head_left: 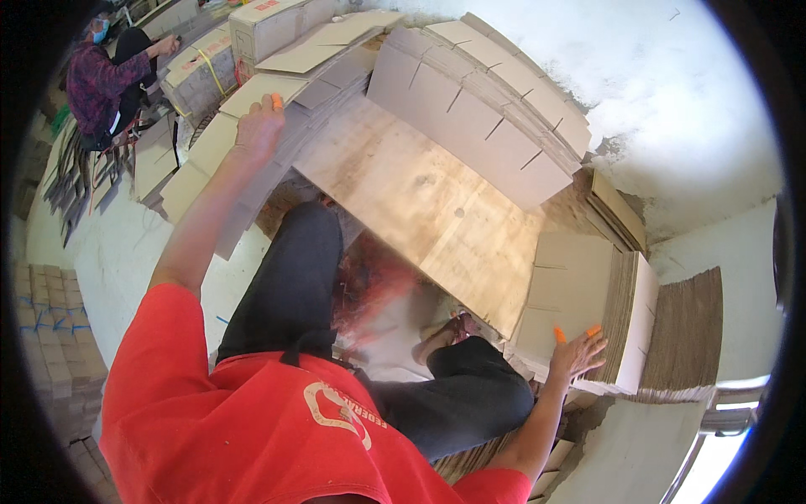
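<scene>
Currently, the right hand (578, 356), fitted with orange finger covers (594, 331), has its fingers spread at the near edge of a thick stack of flat grey-brown cardboard sheets (567, 269), located at the right end of a pale rectangular plywood tabletop (445, 218). The left hand (259, 133) is extended over a row of overlapping beige cardboard sheets (211, 149) at the opposite end; whether it pinches a sheet cannot be determined. A long stack of slotted grey cardboard panels (462, 119) stands along the tabletop's far side.
</scene>
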Demonstrator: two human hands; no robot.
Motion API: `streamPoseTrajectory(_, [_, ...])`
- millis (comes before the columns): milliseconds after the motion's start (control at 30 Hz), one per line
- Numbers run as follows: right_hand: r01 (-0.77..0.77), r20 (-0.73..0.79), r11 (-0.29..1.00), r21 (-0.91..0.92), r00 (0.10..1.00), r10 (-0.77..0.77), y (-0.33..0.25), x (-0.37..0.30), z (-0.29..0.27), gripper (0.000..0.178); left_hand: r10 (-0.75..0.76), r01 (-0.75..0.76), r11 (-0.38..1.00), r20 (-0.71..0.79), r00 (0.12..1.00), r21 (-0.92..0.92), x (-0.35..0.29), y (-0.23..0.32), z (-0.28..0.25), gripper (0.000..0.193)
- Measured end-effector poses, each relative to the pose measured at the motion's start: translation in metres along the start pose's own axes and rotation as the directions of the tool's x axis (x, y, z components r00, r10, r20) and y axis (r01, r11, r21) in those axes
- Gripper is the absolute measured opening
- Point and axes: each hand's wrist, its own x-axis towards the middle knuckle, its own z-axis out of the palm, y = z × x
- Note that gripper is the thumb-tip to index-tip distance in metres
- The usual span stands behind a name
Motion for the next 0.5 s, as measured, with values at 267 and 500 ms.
streamPoseTrajectory(267, [0.053, -0.21, 0.998, -0.014, 0.976, -0.055, 0.018, 0.011, 0.009, 0.097, 0.135, -0.153, 0.988, 0.336, 0.932, 0.028, -0.007, 0.002, 0.073, 0.015])
streamPoseTrajectory(500, [0.08, -0.129, 0.992, -0.098, 0.987, -0.092, 0.03, 0.03, -0.014, 0.095, 0.13, -0.012, 0.96, 0.408, 0.904, -0.281, -0.004, 0.022, 0.015, 0.046])
